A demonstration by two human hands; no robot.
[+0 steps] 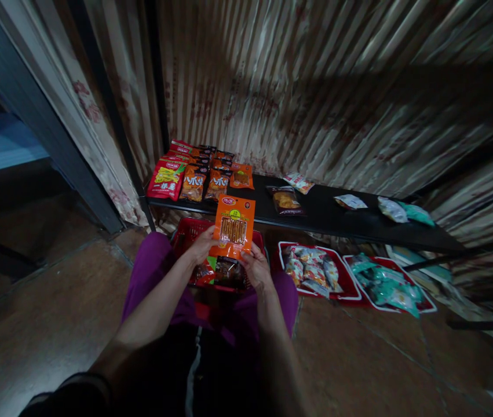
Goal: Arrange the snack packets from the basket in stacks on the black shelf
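Both my hands hold an orange snack packet (234, 227) upright, its clear window showing brown sticks. My left hand (204, 243) grips the packet's left edge, and my right hand (255, 265) pinches its lower right corner. Beneath them, a red basket (185, 227) holds more packets, partly hidden by my hands and the packet. Just behind, on the black shelf (255, 212), lies a similar orange packet (241, 176). To its left stand brown-and-orange snack bags (193, 183) and red bags (165, 179) in rows.
Along the shelf to the right lie a dark snack bag (286, 200), a white-and-red bag (299, 182), pale bags (350, 201) and a teal bag (418, 214). Below, a red basket (350, 284) holds white-and-orange bags; another basket (429, 308) holds teal bags. A curtain (246, 87) hangs behind.
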